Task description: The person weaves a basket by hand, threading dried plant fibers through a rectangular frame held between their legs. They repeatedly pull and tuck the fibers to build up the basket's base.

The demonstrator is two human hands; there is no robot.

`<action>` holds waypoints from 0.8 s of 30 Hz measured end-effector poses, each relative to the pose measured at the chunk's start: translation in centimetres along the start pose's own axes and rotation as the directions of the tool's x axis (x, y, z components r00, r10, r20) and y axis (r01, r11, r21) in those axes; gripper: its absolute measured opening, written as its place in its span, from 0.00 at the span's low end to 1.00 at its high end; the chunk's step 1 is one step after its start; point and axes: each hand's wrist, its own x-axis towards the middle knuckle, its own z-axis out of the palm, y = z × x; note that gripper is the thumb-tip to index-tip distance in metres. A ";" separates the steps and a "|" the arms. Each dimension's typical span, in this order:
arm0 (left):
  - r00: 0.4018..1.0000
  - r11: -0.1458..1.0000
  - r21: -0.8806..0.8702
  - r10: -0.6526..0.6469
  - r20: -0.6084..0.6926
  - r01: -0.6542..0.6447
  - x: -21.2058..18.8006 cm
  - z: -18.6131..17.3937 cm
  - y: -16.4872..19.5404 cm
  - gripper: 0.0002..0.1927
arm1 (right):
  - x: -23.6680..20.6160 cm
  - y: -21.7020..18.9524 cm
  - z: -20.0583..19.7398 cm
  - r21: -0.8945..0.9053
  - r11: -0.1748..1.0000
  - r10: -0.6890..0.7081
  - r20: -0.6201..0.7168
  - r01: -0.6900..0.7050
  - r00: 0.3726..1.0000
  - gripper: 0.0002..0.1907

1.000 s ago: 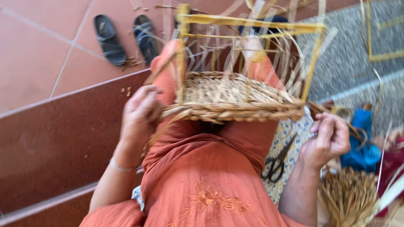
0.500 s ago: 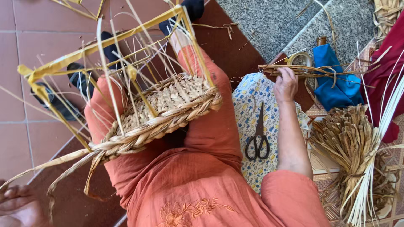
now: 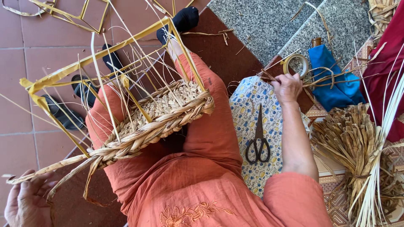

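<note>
A half-woven straw basket (image 3: 160,113) on a yellow stick frame (image 3: 97,56) rests tilted on my lap, over orange clothing. Its braided rim trails off in a loose end toward the lower left. My left hand (image 3: 25,201) lies low at the bottom left with fingers apart, holding nothing, just beside that loose end. My right hand (image 3: 287,87) is stretched out to the right and closed on a few thin dried straw strands (image 3: 332,75), next to a tape roll (image 3: 294,63).
Black scissors (image 3: 259,138) lie on a patterned cloth (image 3: 246,105) right of my thigh. A thick straw bundle (image 3: 353,143), a blue cloth (image 3: 336,88) and a red cloth (image 3: 387,63) lie at the right. Dark sandals (image 3: 63,113) and another yellow frame (image 3: 71,12) are on the tiles.
My left hand has let go of the basket's rim and dropped to the lower left. My right hand has reached out to the right and closed on the straw strands.
</note>
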 end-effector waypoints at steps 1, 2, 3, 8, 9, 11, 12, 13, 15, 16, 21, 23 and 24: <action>0.998 0.991 0.128 0.044 -0.046 -0.038 -0.4 0.5 0.4 0.12 | -0.4 0.2 -0.5 0.053 0.998 -0.042 -0.009 0.043 0.999 0.10; 0.992 0.965 0.255 0.093 -0.090 -0.067 -1.1 1.2 0.8 0.13 | -0.9 0.3 -1.1 0.106 0.990 -0.087 -0.020 0.089 0.996 0.11; 0.980 0.921 0.380 0.145 -0.133 -0.085 -1.8 2.0 1.4 0.14 | -1.3 0.4 -1.5 0.161 0.977 -0.136 -0.030 0.139 0.990 0.13; 0.927 0.764 0.589 0.371 -0.065 -0.264 -6.1 6.6 5.7 0.10 | -4.5 -2.0 -4.9 0.467 0.874 -0.039 0.345 -0.136 0.938 0.07; 0.903 0.716 0.622 0.428 -0.029 -0.319 -7.4 7.8 6.4 0.09 | -5.2 -3.0 -5.8 0.522 0.799 0.000 0.498 -0.299 0.867 0.06; 0.834 0.628 0.612 0.543 0.100 -0.482 -8.9 10.1 7.8 0.07 | -7.2 -5.1 -8.0 0.705 0.705 -0.331 0.425 -0.078 0.843 0.08; 0.776 0.587 0.552 0.601 0.193 -0.592 -9.3 11.2 8.2 0.06 | -8.4 -6.5 -9.0 0.790 0.611 -0.459 0.402 -0.046 0.792 0.07; 0.707 0.543 0.479 0.648 0.282 -0.689 -9.7 12.2 8.4 0.07 | -9.4 -8.4 -9.6 0.864 0.503 -0.582 0.364 -0.030 0.727 0.07; 0.659 0.583 0.331 0.546 0.517 -0.742 -10.2 13.8 8.4 0.20 | -11.4 -13.6 -9.3 0.972 0.198 -0.754 0.071 0.123 0.653 0.10; 0.648 0.611 0.287 0.520 0.557 -0.738 -10.1 14.3 8.1 0.27 | -12.6 -16.4 -9.2 0.963 0.232 -0.773 0.099 0.134 0.627 0.10; 0.691 0.760 0.049 0.559 0.458 -0.648 -10.3 13.1 6.9 0.12 | -17.5 -29.6 -9.6 0.909 0.217 -0.888 0.032 0.356 0.459 0.08; 0.882 0.939 -0.251 0.315 0.352 -0.235 -10.3 10.3 7.2 0.10 | -18.3 -33.1 -10.4 0.893 0.152 -0.903 -0.049 0.424 0.428 0.09; 0.927 0.912 -0.410 0.165 0.337 -0.013 -10.1 8.8 7.5 0.11 | -18.2 -34.2 -11.0 0.878 0.122 -0.903 -0.095 0.462 0.418 0.10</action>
